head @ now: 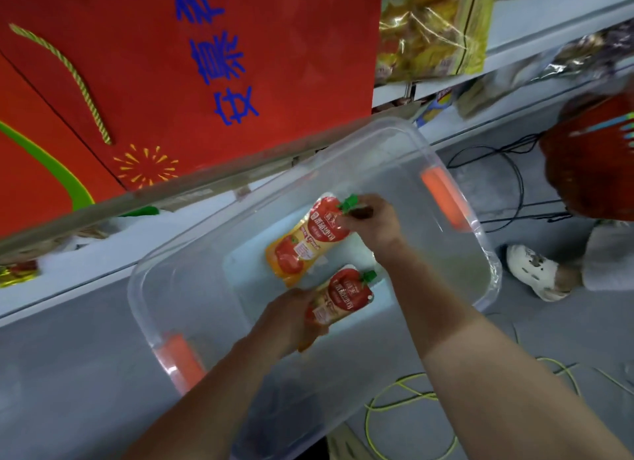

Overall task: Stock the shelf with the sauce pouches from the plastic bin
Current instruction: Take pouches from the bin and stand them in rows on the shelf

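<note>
A clear plastic bin (178, 264) with orange handles sits on the grey floor under the shelf. Two red-and-yellow tomato sauce pouches with green caps are inside it. My right hand (372, 224) grips the top of the farther pouch (302, 243), next to its cap. My left hand (291, 317) is closed on the lower end of the nearer pouch (344, 296). Both forearms reach down into the bin.
The shelf edge (192, 182) runs diagonally above the bin, with red gift boxes (144, 82) on it and yellow snack bags (432, 27) farther right. Another person's shoe (535, 271) and a red basket (590, 158) are at right. Cables (404, 394) lie on the floor.
</note>
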{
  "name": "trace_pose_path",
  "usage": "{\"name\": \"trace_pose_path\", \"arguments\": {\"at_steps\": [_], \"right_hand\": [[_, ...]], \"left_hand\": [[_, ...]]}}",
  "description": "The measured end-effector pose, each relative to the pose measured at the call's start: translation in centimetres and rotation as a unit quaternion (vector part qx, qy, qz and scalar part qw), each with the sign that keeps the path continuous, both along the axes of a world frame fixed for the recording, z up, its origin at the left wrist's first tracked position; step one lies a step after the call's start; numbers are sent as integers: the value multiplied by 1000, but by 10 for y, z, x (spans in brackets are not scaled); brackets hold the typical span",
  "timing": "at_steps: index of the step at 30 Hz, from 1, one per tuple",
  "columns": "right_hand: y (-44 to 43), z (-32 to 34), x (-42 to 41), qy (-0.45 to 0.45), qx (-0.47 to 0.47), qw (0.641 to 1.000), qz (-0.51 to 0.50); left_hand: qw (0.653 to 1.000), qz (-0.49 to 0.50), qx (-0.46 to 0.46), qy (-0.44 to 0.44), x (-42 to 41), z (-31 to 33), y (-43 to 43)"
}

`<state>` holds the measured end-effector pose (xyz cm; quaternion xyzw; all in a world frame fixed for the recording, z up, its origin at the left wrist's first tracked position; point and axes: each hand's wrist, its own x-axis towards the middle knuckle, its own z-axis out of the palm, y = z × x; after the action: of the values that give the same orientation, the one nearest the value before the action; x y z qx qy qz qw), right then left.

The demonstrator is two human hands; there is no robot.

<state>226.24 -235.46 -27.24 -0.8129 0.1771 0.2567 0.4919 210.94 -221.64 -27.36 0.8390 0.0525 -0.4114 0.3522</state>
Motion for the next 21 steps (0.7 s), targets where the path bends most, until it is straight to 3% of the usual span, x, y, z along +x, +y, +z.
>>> {"name": "trace_pose_path", "arguments": {"at_steps": [3, 7, 10, 12, 14, 18, 21], "right_hand": [[-3, -6, -4, 42, 29, 998, -29], [1, 16, -8, 16, 109, 991, -70], [-7, 37, -13, -87, 68, 990, -84], [-10, 50, -19, -192, -12, 981, -37], [-11, 56, -22, -230, -42, 972, -11], [-14, 35, -15, -168, -85, 981, 56], [-13, 15, -11, -100, -70, 991, 53]], "left_hand": [[994, -67, 89, -16, -8, -16, -17], [970, -107, 205, -77, -14, -29, -25], [959, -91, 250, -92, -12, -31, -17], [960, -46, 257, -100, -14, -31, -6], [966, 26, 241, -94, -13, -22, 2], [951, 184, 231, -88, 0, -8, 6], [950, 226, 199, -81, 12, -13, 15]]}}
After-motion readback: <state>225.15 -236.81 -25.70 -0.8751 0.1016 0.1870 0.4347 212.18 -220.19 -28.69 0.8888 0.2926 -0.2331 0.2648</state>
